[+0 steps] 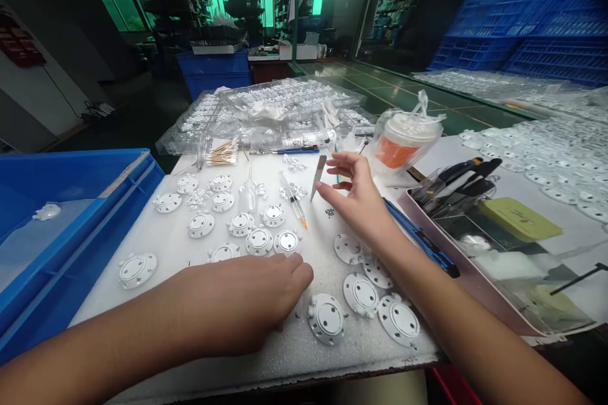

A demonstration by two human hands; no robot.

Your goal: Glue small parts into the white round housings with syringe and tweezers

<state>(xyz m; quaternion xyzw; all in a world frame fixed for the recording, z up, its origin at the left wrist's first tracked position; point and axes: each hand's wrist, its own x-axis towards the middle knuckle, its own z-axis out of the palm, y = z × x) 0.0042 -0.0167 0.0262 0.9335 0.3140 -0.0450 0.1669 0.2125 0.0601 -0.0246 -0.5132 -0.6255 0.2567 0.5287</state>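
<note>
My right hand (354,193) reaches over the middle of the white foam board, thumb and fingers apart. Its fingertips are right beside a thin flat metal blade (318,177); whether they touch it is unclear. Nearer to me, my left hand (266,294) is curled closed, back upward, and whatever it may hold is hidden. White round discs with dark holes surround it: one disc (287,242) just beyond, another disc (327,318) to its right. Between the hands lies a syringe (297,207) with an orange tip, near small white parts (294,163).
A blue bin (71,202) stands at left. Toothpicks (223,152), a blue pen (298,150) and clear trays of white parts (280,98) lie at the back. A bagged cup (403,139), a blue cutter (420,237) and a tool box (475,272) are at right.
</note>
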